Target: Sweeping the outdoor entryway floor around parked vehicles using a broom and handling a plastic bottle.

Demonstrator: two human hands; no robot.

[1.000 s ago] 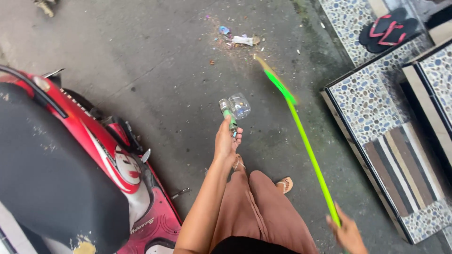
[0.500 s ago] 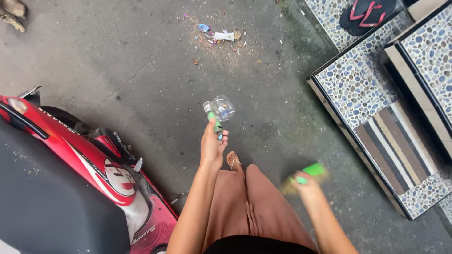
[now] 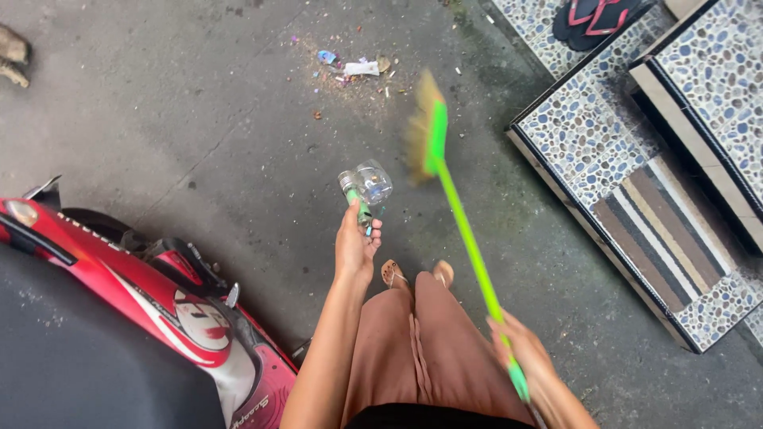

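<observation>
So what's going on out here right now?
A person stands on a grey concrete floor. The right hand grips a bright green long-handled broom, its straw head raised off the ground. The left hand holds a clear crumpled plastic bottle. A small pile of litter and dust lies ahead; a red scooter is parked at the left.

Red scooter (image 3: 171,306) with black seat (image 3: 71,365) parked at left. Litter pile (image 3: 354,70) on concrete floor (image 3: 199,119). Pebble-tiled steps (image 3: 604,127) at right; striped mat (image 3: 664,230); black-and-red sandals (image 3: 596,16) above.
</observation>
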